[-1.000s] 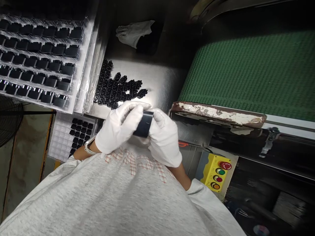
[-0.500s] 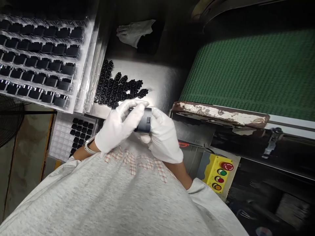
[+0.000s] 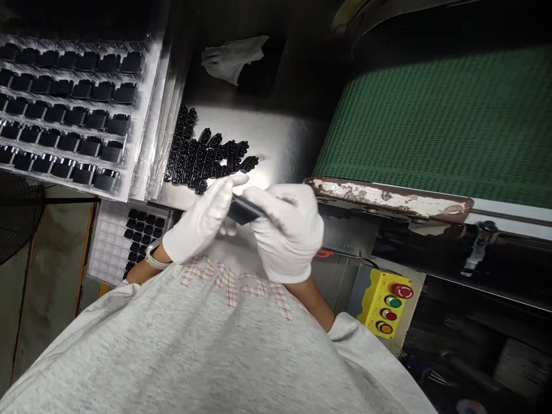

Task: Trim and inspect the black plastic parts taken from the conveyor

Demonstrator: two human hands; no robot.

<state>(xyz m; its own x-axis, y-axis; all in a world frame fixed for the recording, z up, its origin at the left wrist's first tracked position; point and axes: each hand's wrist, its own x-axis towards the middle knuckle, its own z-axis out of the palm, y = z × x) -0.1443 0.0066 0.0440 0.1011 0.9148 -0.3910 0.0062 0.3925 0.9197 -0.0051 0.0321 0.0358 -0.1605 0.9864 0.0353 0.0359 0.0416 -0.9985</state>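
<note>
Both my hands wear white gloves and meet close to my chest. My left hand (image 3: 202,224) and my right hand (image 3: 288,230) together grip a small dark plastic housing (image 3: 242,210), of which only a narrow edge shows between the fingers. My right hand curls over the top of it. Just beyond my hands a cluster of small black plastic parts (image 3: 202,154) lies in rows on a shiny metal table (image 3: 284,138).
A clear tray (image 3: 142,115) holding rows of black housings is at the left, a smaller tray of black parts (image 3: 138,230) below it. A green conveyor belt (image 3: 435,121) runs at the right, with a yellow button box (image 3: 386,305) under it. A white cloth (image 3: 230,57) lies at the back.
My right hand has rolled over the dark housing and covers most of it. The housing has turned, so less of it shows than before.
</note>
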